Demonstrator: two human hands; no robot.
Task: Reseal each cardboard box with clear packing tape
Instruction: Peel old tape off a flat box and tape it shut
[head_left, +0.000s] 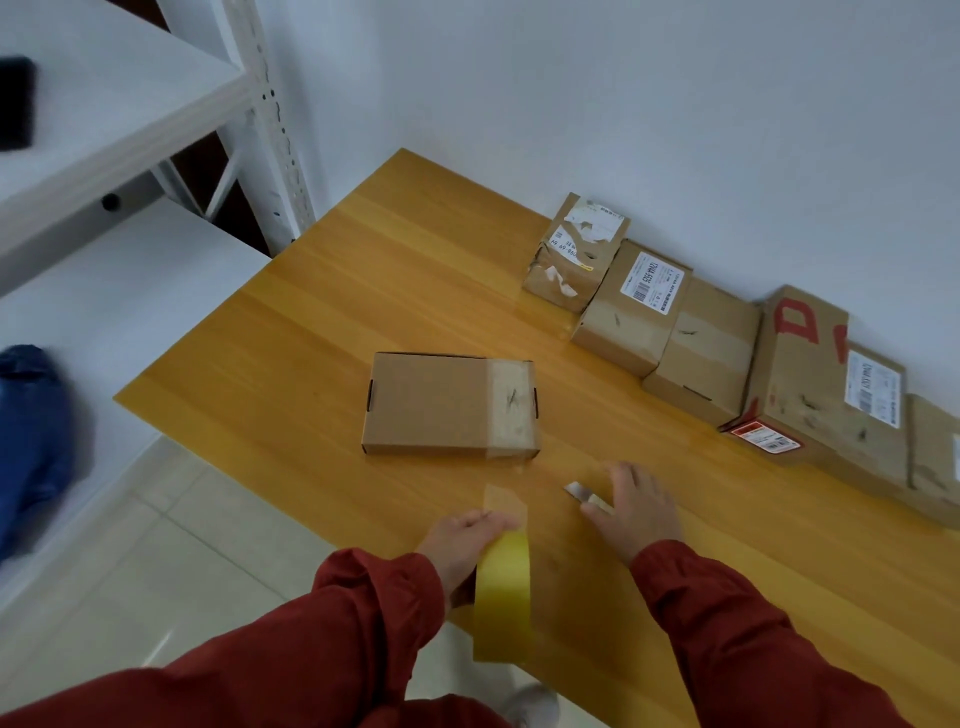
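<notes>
cardboard box: flat, mid-bench, one tape strip on its right end. left hand: fingers clamped on tape roll. right hand: fingers apart beside small blade. next, likely: draw tape across box, cut.

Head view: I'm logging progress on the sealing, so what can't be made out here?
Rightmost box: cut off by the right edge.
Labels: print too small.
Tool by right hand: too small to identify; grip unclear.
Left hand: fingers partly behind tape.
</notes>
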